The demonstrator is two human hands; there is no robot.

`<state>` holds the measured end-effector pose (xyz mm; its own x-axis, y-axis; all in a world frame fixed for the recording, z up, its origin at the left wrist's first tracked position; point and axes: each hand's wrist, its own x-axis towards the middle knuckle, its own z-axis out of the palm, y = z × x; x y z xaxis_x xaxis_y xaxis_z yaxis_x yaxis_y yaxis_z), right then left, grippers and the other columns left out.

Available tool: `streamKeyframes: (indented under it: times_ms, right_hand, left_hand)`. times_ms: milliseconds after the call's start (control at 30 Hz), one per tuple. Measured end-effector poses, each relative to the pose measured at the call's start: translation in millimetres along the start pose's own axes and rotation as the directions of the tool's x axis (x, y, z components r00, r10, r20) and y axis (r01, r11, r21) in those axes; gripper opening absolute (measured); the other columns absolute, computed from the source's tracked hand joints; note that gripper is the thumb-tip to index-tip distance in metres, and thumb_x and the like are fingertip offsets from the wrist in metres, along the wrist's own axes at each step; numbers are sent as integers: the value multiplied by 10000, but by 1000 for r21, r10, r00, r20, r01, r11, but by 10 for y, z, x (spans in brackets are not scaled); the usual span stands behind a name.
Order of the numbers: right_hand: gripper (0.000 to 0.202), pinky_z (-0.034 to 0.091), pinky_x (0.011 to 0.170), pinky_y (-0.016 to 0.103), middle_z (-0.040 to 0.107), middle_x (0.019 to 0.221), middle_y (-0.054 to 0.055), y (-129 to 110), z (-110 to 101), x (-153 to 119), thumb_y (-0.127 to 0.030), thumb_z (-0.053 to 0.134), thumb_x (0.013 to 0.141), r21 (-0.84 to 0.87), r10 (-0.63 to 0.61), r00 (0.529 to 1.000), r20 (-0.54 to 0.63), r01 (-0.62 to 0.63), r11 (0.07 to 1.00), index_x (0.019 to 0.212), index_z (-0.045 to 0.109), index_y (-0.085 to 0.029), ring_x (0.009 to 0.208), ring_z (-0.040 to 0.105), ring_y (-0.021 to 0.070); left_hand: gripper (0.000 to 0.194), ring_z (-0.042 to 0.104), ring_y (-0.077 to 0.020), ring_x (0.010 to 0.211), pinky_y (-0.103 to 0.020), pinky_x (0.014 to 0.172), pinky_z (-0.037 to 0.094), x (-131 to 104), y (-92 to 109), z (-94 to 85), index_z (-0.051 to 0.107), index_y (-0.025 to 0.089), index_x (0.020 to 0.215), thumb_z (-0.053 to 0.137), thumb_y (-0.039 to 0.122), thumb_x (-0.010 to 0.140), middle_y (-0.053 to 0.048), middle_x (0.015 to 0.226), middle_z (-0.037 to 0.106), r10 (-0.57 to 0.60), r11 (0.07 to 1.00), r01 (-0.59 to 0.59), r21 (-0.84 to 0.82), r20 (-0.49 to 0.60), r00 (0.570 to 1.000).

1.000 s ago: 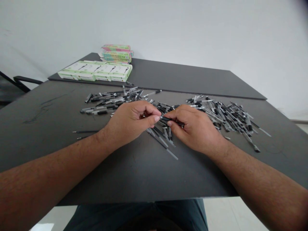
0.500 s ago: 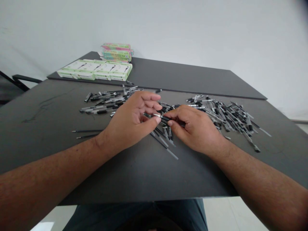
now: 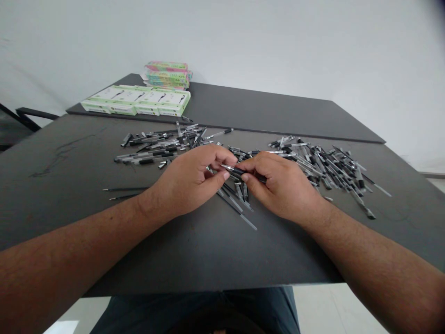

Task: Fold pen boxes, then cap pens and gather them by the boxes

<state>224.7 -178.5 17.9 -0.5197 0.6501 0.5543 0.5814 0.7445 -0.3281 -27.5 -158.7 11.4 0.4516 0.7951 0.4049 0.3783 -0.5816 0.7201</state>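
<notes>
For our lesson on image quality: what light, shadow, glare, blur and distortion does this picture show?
Head view: soft, even light on the wall; a vague shadow on the table below the right hand; a glare patch on the floor, lower left. Head view: dark blur in the top right corner; small print on white boxes unreadable; forearms look stretched.

The bench [image 3: 194, 260] is dark grey, with darker streaks at its left. The pen [image 3: 238, 171] has a black barrel (its tip is silvery). The parts [image 3: 153, 150] mix black, clear and silver. The flat boxes [image 3: 135, 99] are white and pale green with small black pictures; the stacked boxes [image 3: 167, 75] show pink, green and teal. The wall [image 3: 260, 46] is pale grey, the trousers [image 3: 205, 311] dark blue.
</notes>
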Motion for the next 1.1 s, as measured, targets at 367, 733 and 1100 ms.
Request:
streamKeyframes:
  times_ms: [367,733,1100]
  right_hand:
    - [242,644,932,384,879,1067,115,-13,-13,2,-143,652,1077,-9,23,1000,19,-23,1000,1216,851,-142,1002,817,253]
    - [238,638,932,393,868,1060,95,-11,-8,-2,-145,663,1064,19,38,999,28,-38,999,1212,845,-185,966,793,246]
    - [229,629,913,383,855,1026,79,-26,-27,4,-164,663,1069,5,52,998,47,-52,999,1207,841,-204,932,775,238]
  left_hand:
    - [183,784,-207,878,-323,761,555,54,26,-83,767,237,986,651,358,1059,-4,904,823,-51,989,43,140,54,997]
    - [323,826,-241,965,-369,822,639,-2,-90,-3,710,229,1256,727,360,961,-63,1085,847,-44,999,44,7,9,999]
    - [129,780,-219,912,-341,883,599,52,52,-76,756,242,1036,648,311,1020,-13,910,811,-25,983,15,184,56,998]
